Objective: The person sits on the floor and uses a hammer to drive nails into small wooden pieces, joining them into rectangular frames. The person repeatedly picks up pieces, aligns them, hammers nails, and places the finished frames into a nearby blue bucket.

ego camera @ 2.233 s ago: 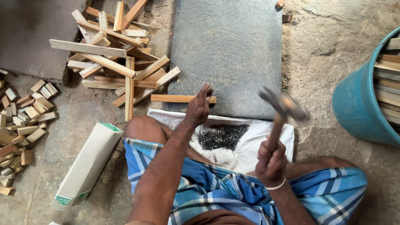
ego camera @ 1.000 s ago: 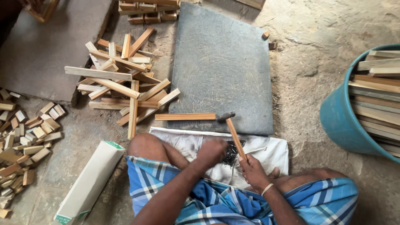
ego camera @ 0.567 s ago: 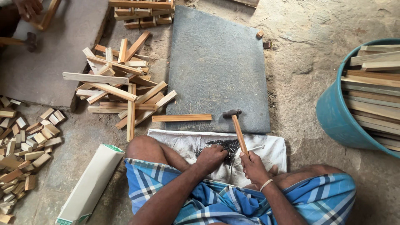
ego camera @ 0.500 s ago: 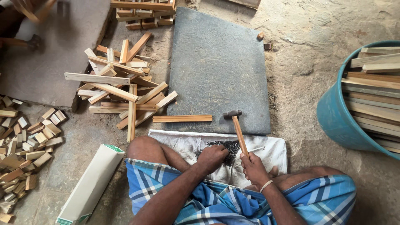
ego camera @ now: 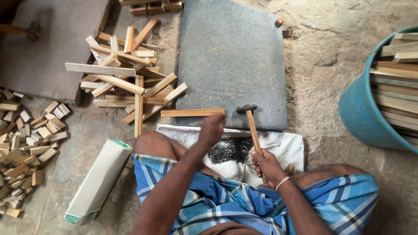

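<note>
Seated on the floor, a worker's right hand (ego camera: 266,166) grips a wooden-handled hammer (ego camera: 251,130), head resting on the grey stone slab (ego camera: 235,56). The left hand (ego camera: 212,127), fingers pinched closed, hovers over a thin wooden strip (ego camera: 189,113); no nail visibly driven yet.

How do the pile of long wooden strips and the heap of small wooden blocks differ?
The long wooden strips are slender and lie criss-crossed beside the stone slab; the small wooden blocks are short, stubby, and heaped farther left. Both are pale, cut wood lying on the floor.
</note>
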